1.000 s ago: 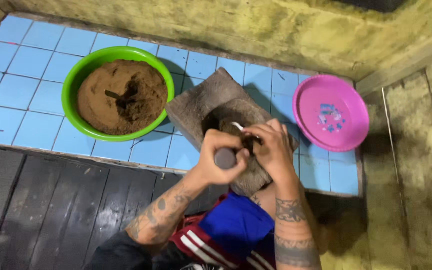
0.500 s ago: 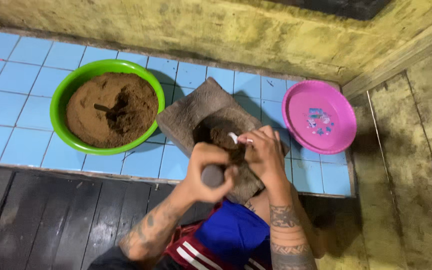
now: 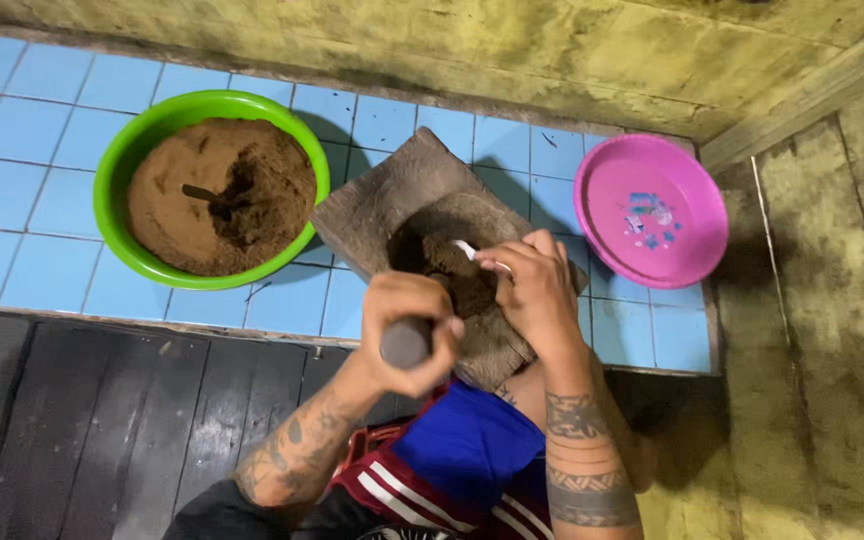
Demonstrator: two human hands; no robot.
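A grey stone grinding slab (image 3: 392,200) lies tilted on the blue tiled floor in front of me, with a heap of dark brown paste (image 3: 452,272) in its hollow. My left hand (image 3: 402,330) is closed around a stone pestle (image 3: 407,343), whose round end faces the camera, at the slab's near edge. My right hand (image 3: 537,290) holds a white spoon (image 3: 472,251) with its tip in the paste.
A green bowl (image 3: 122,165) of brown paste with a spoon stuck in it stands to the left. A pink plate (image 3: 692,250) lies at the right. Dark wooden boards (image 3: 82,420) run along the near left. Stained yellow walls close in behind and at the right.
My left hand with the pestle has drawn back toward me, off the paste. My right hand and spoon stay on the paste heap. The view has shifted slightly.
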